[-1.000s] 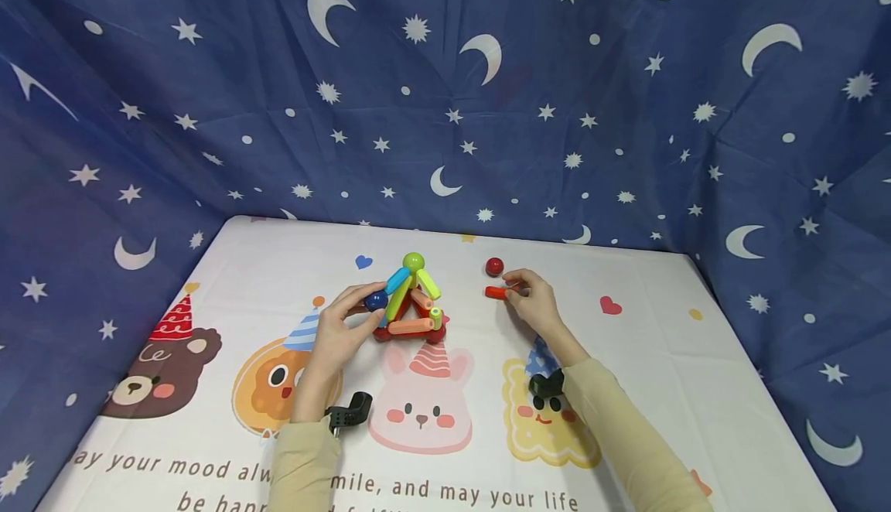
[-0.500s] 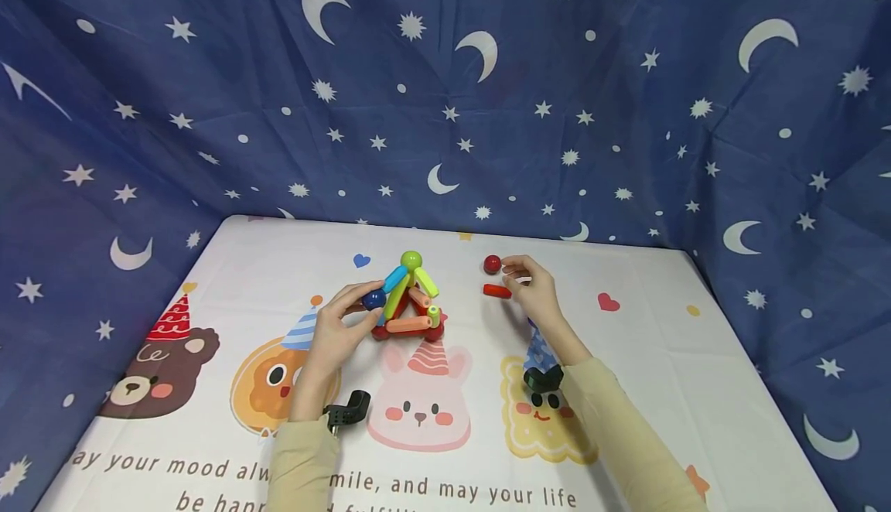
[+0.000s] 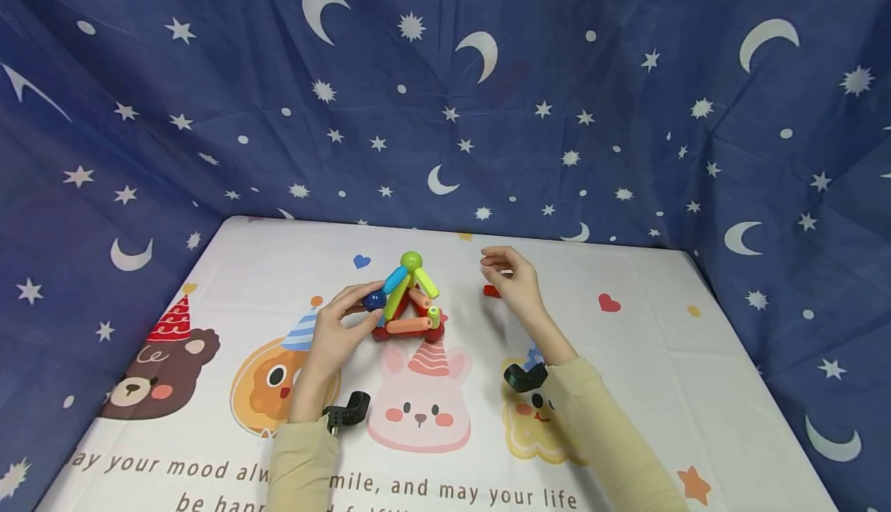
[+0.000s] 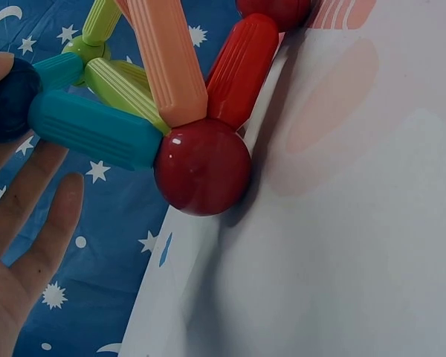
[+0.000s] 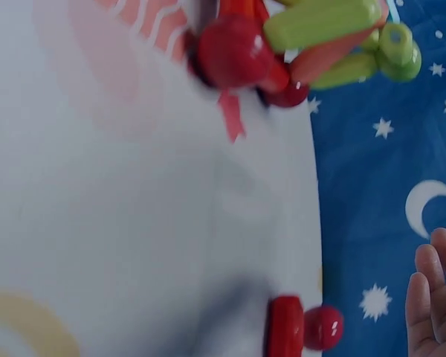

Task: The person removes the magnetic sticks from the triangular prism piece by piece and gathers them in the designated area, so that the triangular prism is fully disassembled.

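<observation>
My left hand [image 3: 337, 334] holds a dark blue ball [image 3: 373, 300] between thumb and fingers. The ball forms one corner of a toy frame built from coloured sticks and balls. At its top sits a green ball [image 3: 411, 261]; red balls such as this red ball [image 4: 203, 167] form the base corners, and an orange stick [image 3: 408, 325] runs along the front. My right hand [image 3: 517, 284] hovers over a loose red stick [image 3: 490, 291], with fingers extended and nothing in them. Beside that stick lies a loose red ball [image 5: 324, 328], hidden behind the hand in the head view.
A white tablecloth [image 3: 452, 396] printed with cartoon animals and lettering covers the table. Dark blue cloth [image 3: 445, 110] with moons and stars hangs behind and at the sides. Each wrist wears a black camera, like the left wrist camera [image 3: 348, 410].
My right hand has let go of the red stick and moved up and left, covering the red ball in the head view. The left hand and the toy frame have stayed put.
</observation>
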### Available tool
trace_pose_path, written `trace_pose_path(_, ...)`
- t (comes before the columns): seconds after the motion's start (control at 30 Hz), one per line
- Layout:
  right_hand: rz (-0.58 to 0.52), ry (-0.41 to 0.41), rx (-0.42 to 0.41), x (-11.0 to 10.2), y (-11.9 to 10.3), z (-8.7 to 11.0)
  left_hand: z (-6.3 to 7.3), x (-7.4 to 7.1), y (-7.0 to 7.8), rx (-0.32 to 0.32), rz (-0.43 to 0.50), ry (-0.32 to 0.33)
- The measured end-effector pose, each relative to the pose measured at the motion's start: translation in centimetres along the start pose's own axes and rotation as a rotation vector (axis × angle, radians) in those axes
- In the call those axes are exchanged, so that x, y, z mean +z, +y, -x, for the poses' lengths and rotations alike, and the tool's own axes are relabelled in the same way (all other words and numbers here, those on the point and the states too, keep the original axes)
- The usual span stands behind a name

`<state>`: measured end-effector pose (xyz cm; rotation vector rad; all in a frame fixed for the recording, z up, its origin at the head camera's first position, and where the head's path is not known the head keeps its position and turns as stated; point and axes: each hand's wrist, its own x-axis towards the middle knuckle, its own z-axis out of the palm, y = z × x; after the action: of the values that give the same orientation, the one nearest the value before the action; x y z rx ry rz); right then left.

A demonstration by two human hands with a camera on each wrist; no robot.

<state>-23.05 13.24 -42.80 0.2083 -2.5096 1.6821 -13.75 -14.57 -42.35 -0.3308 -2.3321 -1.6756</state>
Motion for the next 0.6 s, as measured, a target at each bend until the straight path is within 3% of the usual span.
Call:
trace_pose_path(0.4, -0.037, -0.044, -0.044, 3.2, -1.9, 0.2, 0.1, 0.0, -0.1, -0.020, 0.000, 0.001)
trace_pose_path(0.6, -0.055, -0.105, -0.040, 4.8, -2.7, 0.5, 0.1, 0.0, -0.2, -0.027, 0.001, 0.005)
